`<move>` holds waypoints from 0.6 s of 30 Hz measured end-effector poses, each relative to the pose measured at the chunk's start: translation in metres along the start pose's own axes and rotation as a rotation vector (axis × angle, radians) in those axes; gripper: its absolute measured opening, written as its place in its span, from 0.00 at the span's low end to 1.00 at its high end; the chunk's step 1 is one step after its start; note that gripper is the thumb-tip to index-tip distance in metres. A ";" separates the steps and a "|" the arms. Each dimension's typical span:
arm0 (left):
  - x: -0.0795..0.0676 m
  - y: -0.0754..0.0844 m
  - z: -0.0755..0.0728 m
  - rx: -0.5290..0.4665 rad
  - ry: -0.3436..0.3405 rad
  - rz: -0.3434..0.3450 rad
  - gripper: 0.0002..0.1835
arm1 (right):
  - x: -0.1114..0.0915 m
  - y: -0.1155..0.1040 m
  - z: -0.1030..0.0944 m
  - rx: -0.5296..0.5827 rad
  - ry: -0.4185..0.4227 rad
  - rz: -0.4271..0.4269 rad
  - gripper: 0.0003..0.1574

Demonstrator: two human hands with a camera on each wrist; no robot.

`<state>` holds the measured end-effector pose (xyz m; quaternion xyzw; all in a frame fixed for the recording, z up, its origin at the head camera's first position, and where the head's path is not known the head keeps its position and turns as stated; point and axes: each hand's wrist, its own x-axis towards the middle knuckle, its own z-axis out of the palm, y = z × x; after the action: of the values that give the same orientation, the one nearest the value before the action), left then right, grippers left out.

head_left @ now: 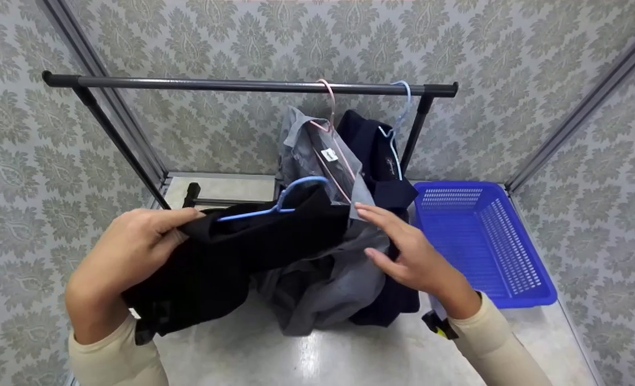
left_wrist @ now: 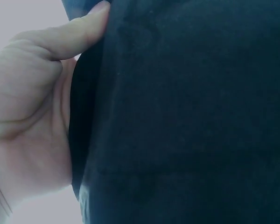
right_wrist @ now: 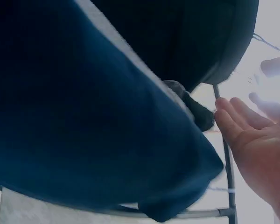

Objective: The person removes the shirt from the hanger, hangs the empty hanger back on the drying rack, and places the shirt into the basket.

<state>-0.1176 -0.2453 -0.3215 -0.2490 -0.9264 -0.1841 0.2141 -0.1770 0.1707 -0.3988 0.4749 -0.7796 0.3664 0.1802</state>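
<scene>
My left hand (head_left: pixel 132 257) pinches the shoulder of a black shirt (head_left: pixel 290 236), which has a blue hanger (head_left: pixel 256 213) inside its neck. In the left wrist view the thumb (left_wrist: pixel 91 25) lies on the dark cloth and the other fingers are mostly hidden behind it. Close to the shirt's other shoulder, my right hand (head_left: pixel 411 254) has its fingers extended and thumb apart, beside a grey shirt (head_left: pixel 323 289). The right wrist view shows that hand (right_wrist: pixel 261 149) with nothing in its grasp. The black shirt's hanger hook stands free of the rail.
A dark clothes rail (head_left: pixel 199 84) spans the back. From it hang the grey shirt on a pink hanger (head_left: pixel 332 104) and a navy shirt (head_left: pixel 360 136) on a light blue hanger (head_left: pixel 405 110). On the floor at right sits a blue plastic basket (head_left: pixel 532 252). Patterned walls enclose the space.
</scene>
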 end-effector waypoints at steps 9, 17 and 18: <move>-0.014 -0.026 -0.019 -0.140 -0.048 -0.047 0.25 | 0.023 -0.005 0.043 -0.312 -0.104 0.122 0.46; -0.035 -0.038 -0.036 -0.177 0.038 -0.059 0.25 | 0.024 -0.002 0.058 -0.346 -0.162 0.152 0.34; -0.036 -0.038 -0.036 -0.182 0.042 -0.061 0.25 | 0.022 -0.003 0.057 -0.301 -0.186 0.147 0.31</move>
<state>-0.0989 -0.3058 -0.3178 -0.2353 -0.9082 -0.2793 0.2044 -0.1810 0.1144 -0.4217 0.4162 -0.8715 0.2121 0.1490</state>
